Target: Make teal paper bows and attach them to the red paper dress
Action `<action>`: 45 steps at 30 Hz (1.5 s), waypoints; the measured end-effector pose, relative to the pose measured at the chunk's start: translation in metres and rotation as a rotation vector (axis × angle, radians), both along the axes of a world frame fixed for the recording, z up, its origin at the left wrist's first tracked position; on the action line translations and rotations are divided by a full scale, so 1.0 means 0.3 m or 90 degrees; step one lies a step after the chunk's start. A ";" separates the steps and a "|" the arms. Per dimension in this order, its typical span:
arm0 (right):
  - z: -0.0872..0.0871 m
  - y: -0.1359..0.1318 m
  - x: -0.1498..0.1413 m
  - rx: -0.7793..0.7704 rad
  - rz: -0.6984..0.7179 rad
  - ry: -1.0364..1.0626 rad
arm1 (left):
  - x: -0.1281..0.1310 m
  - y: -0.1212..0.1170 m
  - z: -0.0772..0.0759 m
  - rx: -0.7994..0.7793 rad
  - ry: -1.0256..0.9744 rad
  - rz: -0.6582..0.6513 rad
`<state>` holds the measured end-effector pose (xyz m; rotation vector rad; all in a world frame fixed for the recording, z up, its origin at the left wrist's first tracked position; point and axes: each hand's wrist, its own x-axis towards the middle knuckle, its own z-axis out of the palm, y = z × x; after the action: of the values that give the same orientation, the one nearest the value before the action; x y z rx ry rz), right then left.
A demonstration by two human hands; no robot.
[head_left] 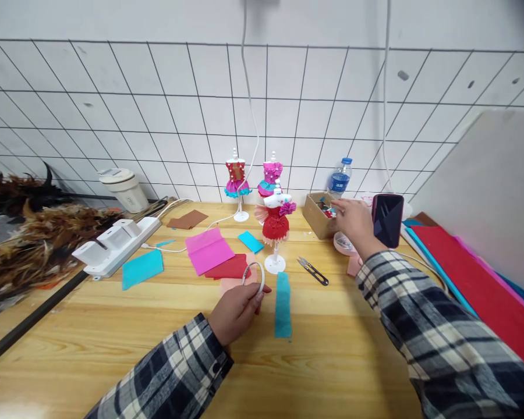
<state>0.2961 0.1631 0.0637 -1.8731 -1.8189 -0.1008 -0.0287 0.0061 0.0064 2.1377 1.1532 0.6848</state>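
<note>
My left hand (238, 311) is closed on a thin pale ring (261, 273), which stands up from between thumb and fingers above the table. My right hand (355, 224) reaches to the right side of a small cardboard box (317, 220), its fingers stretched over the rim and partly hidden; small red and white bits show inside. Between the hands, a white mini dress form (276, 224) wears a red skirt with a magenta bow. Black thread snips (313, 271) lie to its right. In front lies a teal paper strip (283, 305).
Two more dressed forms, one in red (236, 174) and one in pink (271, 174), stand behind. Left are magenta paper (209, 250), blue paper (142, 269), a power strip (116, 244), a cup (124, 189) and feathers (48, 244). Right are a phone (387, 220), bottle (340, 177) and red sheets (471, 279).
</note>
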 end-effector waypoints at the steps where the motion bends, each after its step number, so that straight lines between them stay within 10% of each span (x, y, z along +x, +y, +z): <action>1: -0.008 -0.024 -0.013 -0.005 0.013 -0.046 | 0.004 -0.001 0.001 -0.003 0.003 0.000; 6: -0.095 -0.100 -0.129 -0.174 0.126 -0.211 | 0.020 -0.007 0.005 -0.010 0.020 0.000; 16: -0.224 -0.036 -0.209 -0.288 0.054 -0.261 | 0.005 -0.005 -0.009 0.015 0.023 -0.004; 33: -0.097 -0.110 -0.107 -0.167 0.038 -0.198 | 0.012 -0.004 -0.005 0.015 0.030 -0.020; 38: -0.025 -0.052 -0.072 0.064 0.000 -0.069 | 0.014 0.000 -0.009 0.011 0.035 -0.025; 45: 0.016 0.056 -0.020 0.019 -0.076 -0.122 | 0.012 -0.002 -0.002 -0.003 0.036 -0.028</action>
<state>0.2902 0.1801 0.0686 -2.0097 -1.8152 -0.3596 -0.0250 0.0056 0.0056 2.1840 1.1339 0.6044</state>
